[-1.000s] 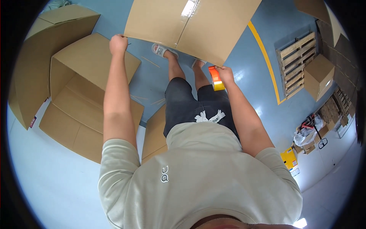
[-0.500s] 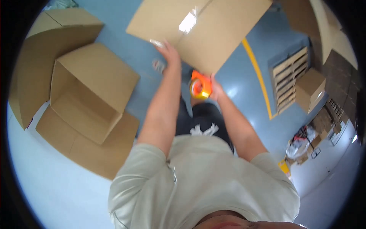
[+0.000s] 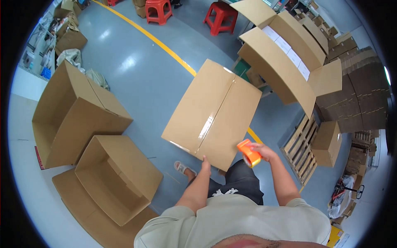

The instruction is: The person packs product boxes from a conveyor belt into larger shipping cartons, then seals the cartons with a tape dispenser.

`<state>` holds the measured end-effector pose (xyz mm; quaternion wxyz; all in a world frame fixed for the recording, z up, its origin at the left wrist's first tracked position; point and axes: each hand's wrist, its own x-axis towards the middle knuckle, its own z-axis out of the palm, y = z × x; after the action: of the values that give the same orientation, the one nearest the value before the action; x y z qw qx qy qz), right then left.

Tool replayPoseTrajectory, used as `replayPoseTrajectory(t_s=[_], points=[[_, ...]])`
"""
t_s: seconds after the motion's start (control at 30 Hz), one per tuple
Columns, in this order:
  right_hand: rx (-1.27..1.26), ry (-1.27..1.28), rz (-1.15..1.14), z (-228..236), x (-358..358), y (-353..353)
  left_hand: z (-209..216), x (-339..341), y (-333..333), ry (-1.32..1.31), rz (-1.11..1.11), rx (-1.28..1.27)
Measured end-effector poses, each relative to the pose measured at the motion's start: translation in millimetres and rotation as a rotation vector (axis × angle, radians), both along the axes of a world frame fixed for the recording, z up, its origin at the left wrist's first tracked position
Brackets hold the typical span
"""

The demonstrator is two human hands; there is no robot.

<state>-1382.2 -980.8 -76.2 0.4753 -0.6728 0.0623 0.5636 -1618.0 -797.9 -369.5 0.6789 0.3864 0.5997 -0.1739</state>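
A large closed cardboard box (image 3: 215, 109) is in front of me, with a strip of clear tape (image 3: 206, 127) along its top seam. My left hand (image 3: 206, 163) is closed at the box's near edge, its thumb against the cardboard and the other fingers mostly hidden. In my right hand (image 3: 265, 152) is an orange tape dispenser (image 3: 249, 153) with a yellowish roll, held just right of the box's near corner and apart from it.
Open empty cartons (image 3: 120, 173) stand at my left. A wooden pallet (image 3: 301, 149) and a smaller carton (image 3: 326, 144) are at the right. Beyond them, an open carton (image 3: 281, 62) holds white packages. Red stools (image 3: 221, 18) stand farther off, past a yellow floor line (image 3: 161, 43).
The view has tilted up, showing more of the room. My left hand has shifted rightward along the box's near edge. My right hand has drawn the tape dispenser away from the near corner, to the right.
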Motion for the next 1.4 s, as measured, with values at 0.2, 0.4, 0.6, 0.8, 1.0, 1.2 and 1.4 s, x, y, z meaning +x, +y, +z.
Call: replayPoseTrajectory(t_s=[0.2, 0.4, 0.6, 0.8, 1.0, 1.2, 1.4], points=[[-0.044, -0.624, 0.368, -41, 215, 62, 37, 48, -21, 0.049, 0.712, 0.372], [-0.506, -1.207, 0.757, -77, 347, 184, 87, 65, -20, 0.376, 0.562, 0.948], [-0.511, -1.28, 0.693, -98, 343, 240, 40, -15, -26, 0.279, 0.635, 0.821], [-0.416, -0.981, 0.79, -115, 300, 231, 53, -80, -22, -0.116, 0.973, 0.487], [-0.255, -1.133, 0.672, -11, 237, 235, 169, -106, -22, -0.171, 1.205, 0.529], [0.405, -1.429, 0.282, 239, 229, 237, 395, -108, 38, -0.461, 1.186, 0.77], [0.812, -1.388, 0.103, 393, 209, 169, 527, -177, -4, -0.568, 1.235, 1.316]])
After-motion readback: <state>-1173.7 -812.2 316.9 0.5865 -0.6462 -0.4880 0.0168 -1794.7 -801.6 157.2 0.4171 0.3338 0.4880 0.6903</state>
